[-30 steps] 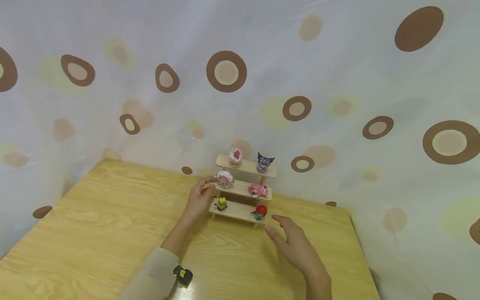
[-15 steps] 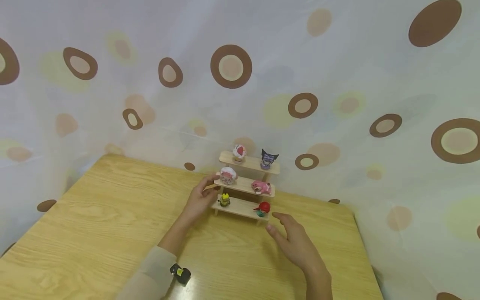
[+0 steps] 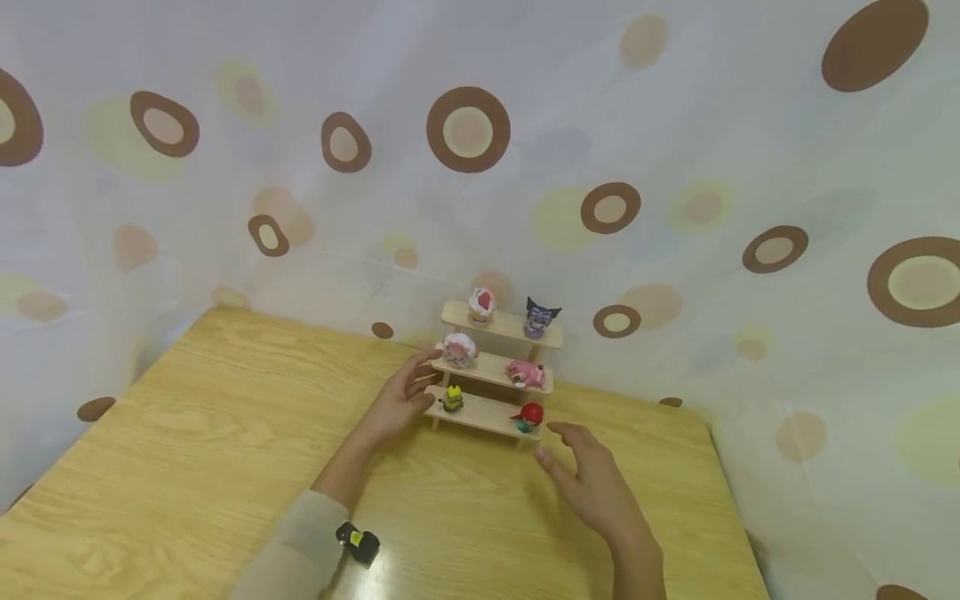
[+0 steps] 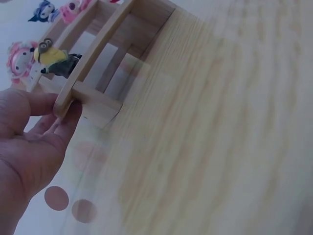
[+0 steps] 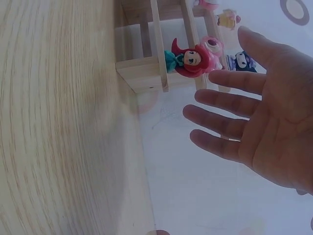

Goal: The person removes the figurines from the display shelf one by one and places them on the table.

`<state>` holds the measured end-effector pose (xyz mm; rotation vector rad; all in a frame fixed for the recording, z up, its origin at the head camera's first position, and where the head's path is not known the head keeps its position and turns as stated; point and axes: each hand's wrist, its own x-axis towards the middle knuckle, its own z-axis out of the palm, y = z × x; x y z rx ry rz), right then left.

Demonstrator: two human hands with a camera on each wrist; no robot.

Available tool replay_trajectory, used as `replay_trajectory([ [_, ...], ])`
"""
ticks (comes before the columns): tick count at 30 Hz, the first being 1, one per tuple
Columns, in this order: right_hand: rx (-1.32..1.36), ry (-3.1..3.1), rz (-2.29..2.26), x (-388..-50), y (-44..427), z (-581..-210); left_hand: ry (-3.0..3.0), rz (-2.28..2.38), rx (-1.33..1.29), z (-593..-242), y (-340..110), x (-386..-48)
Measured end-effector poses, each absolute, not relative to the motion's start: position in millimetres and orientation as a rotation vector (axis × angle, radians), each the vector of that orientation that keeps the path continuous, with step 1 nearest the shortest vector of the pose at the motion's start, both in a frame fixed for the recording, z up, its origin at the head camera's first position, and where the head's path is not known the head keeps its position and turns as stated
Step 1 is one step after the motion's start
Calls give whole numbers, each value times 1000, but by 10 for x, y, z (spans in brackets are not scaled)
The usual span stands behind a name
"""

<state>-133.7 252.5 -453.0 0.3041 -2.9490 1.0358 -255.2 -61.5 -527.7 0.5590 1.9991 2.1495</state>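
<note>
A three-tier wooden display stand (image 3: pixel 487 417) stands on the table, two small figurines on each tier. At its left end my left hand (image 4: pixel 36 152) pinches the lowest board between thumb and fingers. My right hand (image 5: pixel 274 107) is held apart from the right end, fingers spread and nothing in it. On the bottom tier are a minion figurine (image 4: pixel 54 59) and a red-haired mermaid figurine (image 5: pixel 190 59). A white-and-pink figurine (image 3: pixel 459 350) and a pink lying figurine (image 3: pixel 527 373) occupy the middle. Up top sit a cupcake-like figurine (image 3: pixel 482 305) and a dark-eared purple figurine (image 3: pixel 538 318).
The wood-grain table (image 3: pixel 225 442) runs back to a pale curtain (image 3: pixel 360 225) with brown ovals, close behind the stand. A black device with a yellow mark (image 3: pixel 357 543) sits at the left wrist.
My left thumb has moved down from beside the middle tier to the end of the lowest board. The right hand stays nearly where it was. The head view has shifted slightly.
</note>
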Motion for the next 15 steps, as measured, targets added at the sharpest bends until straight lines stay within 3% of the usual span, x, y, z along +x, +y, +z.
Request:
replay_trajectory([
  [15,346,-2898,1064,-1348,2509,-4506,2039,2088,607,-5257,-632,-2590],
])
